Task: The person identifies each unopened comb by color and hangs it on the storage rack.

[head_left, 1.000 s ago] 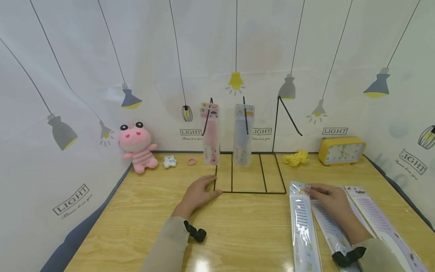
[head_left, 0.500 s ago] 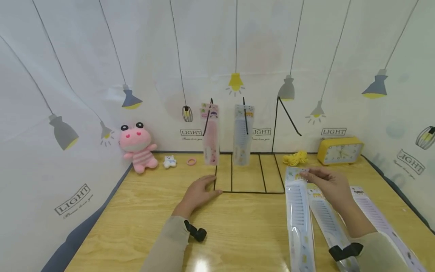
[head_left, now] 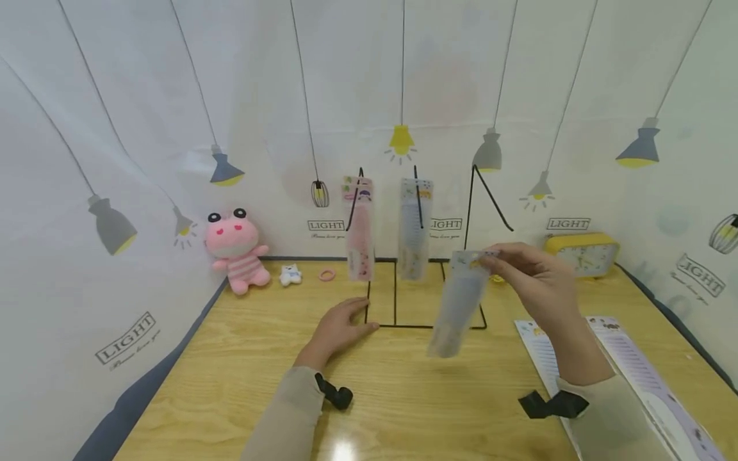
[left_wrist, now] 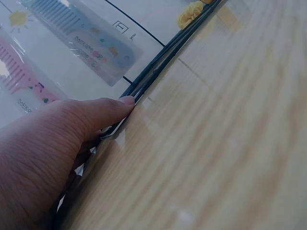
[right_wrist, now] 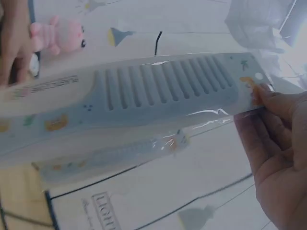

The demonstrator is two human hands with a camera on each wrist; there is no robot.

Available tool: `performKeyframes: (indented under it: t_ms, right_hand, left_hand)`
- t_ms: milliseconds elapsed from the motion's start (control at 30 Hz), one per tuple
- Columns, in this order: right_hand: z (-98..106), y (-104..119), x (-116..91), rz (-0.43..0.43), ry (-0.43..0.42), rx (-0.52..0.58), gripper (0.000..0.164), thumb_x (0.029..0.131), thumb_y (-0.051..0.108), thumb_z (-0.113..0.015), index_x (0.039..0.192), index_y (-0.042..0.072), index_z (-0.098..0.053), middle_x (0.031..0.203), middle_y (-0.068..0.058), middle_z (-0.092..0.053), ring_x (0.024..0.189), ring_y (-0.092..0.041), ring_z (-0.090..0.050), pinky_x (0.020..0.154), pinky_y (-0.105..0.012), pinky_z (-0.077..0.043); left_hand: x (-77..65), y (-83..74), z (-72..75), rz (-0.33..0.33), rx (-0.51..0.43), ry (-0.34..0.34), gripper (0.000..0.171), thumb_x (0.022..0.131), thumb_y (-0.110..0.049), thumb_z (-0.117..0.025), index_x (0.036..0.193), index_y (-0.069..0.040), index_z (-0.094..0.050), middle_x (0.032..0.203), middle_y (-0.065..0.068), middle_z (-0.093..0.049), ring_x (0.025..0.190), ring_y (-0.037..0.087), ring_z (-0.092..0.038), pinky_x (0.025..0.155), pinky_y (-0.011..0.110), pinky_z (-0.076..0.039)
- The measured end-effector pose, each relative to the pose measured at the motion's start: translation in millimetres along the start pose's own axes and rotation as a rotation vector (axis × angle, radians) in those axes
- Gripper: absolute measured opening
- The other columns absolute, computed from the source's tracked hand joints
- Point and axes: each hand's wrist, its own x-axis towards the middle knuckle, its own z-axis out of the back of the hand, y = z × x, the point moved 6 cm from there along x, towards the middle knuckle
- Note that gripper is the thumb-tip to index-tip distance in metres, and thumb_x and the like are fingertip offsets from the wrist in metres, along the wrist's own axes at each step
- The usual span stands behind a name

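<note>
My right hand (head_left: 536, 282) pinches the top end of a blue comb (right_wrist: 168, 91) in a clear packet between thumb and fingers. In the head view the comb hangs tilted above the table, in front of a black wire rack (head_left: 438, 327). My left hand (head_left: 340, 326) rests at the rack's front left corner, its thumb (left_wrist: 112, 112) pressing on the wire. A pink packaged comb (head_left: 360, 237) hangs from the rack's left hook, and a blue packaged comb (head_left: 412, 237) from the middle one. The right hook (head_left: 492, 195) slants forward.
Two more packaged combs lie at the right, a blue one (head_left: 536, 339) partly under my right arm and a purple one (head_left: 634, 365). Along the back are a pink plush toy (head_left: 237, 250), a small white figure (head_left: 291, 274), a pink ring (head_left: 327, 274) and a yellow clock (head_left: 582, 253).
My right hand has lifted the blue comb off the table and carried it up and left toward the rack. My left hand has stayed at the rack's corner.
</note>
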Motion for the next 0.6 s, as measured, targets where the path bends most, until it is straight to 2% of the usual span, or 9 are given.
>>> performKeyframes:
  t_ms: [100, 167, 267, 400, 600]
  right_hand:
    - [-15.9, 7.8, 14.1, 0.032, 0.018, -0.087, 0.015, 0.091, -0.008, -0.069, 0.105, -0.005, -0.074, 0.097, 0.001, -0.076, 0.088, -0.01, -0.071, 0.075, -0.019, -0.057]
    - [-27.0, 12.7, 23.1, 0.06, 0.037, -0.099, 0.014, 0.091, -0.006, -0.07, 0.103, -0.003, -0.075, 0.095, -0.002, -0.076, 0.085, -0.011, -0.071, 0.073, -0.019, -0.058]
    - [-41.5, 16.2, 32.7, 0.081, 0.067, -0.056, 0.014, 0.09, -0.008, -0.069, 0.101, -0.002, -0.076, 0.093, -0.008, -0.075, 0.081, -0.014, -0.071, 0.071, -0.022, -0.059]
    - [-54.3, 6.5, 37.7, 0.024, 0.071, -0.015, 0.014, 0.091, -0.008, -0.069, 0.101, -0.002, -0.076, 0.09, -0.013, -0.075, 0.08, -0.015, -0.072, 0.071, -0.029, -0.062]
    - [-63.3, -19.8, 42.1, -0.069, 0.004, -0.126, 0.01, 0.093, 0.008, -0.073, 0.101, 0.004, -0.077, 0.091, -0.011, -0.076, 0.08, -0.012, -0.072, 0.07, -0.024, -0.06]
  left_hand:
    - [0.7, 0.0, 0.6, -0.001, -0.002, 0.001, 0.071, 0.092, -0.058, -0.066, 0.15, -0.021, -0.051, 0.155, -0.002, -0.045, 0.144, 0.027, -0.038, 0.118, 0.05, -0.031]
    - [1.3, 0.1, 1.6, 0.001, 0.002, -0.007, 0.07, 0.092, -0.058, -0.066, 0.15, -0.021, -0.051, 0.155, -0.002, -0.045, 0.144, 0.026, -0.038, 0.118, 0.05, -0.031]
    - [2.4, 0.5, 0.2, -0.002, 0.004, -0.004, 0.069, 0.092, -0.058, -0.065, 0.15, -0.021, -0.051, 0.155, -0.002, -0.045, 0.144, 0.026, -0.038, 0.118, 0.05, -0.031]
    - [2.0, 0.4, -3.3, -0.005, -0.007, 0.01, 0.07, 0.092, -0.059, -0.064, 0.15, -0.022, -0.051, 0.155, -0.002, -0.045, 0.144, 0.026, -0.038, 0.118, 0.05, -0.031]
    - [-1.4, -0.1, 0.1, 0.002, -0.006, -0.009, 0.069, 0.092, -0.057, -0.066, 0.149, -0.022, -0.051, 0.154, -0.003, -0.046, 0.144, 0.024, -0.039, 0.118, 0.048, -0.031]
